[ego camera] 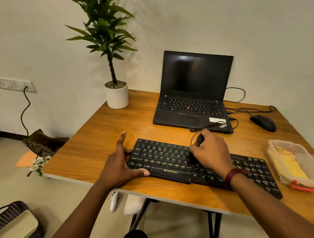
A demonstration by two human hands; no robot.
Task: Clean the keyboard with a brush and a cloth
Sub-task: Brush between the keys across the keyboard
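A black keyboard (164, 158) lies near the front edge of the wooden table (101, 132). My left hand (121, 163) braces its left end, thumb on the front edge and fingers straight along the side. My right hand (211, 150) grips a small black brush (199, 140) held down on the middle keys; its bristle end is hidden under my fingers. A yellow cloth (289, 166) lies inside a clear plastic box (295, 182) at the right edge.
An open black laptop (193, 95) stands at the back, with a black mouse (264, 122) and cables to its right. A potted plant (116, 93) occupies the back left corner. A basket (8, 221) sits on the floor at the left.
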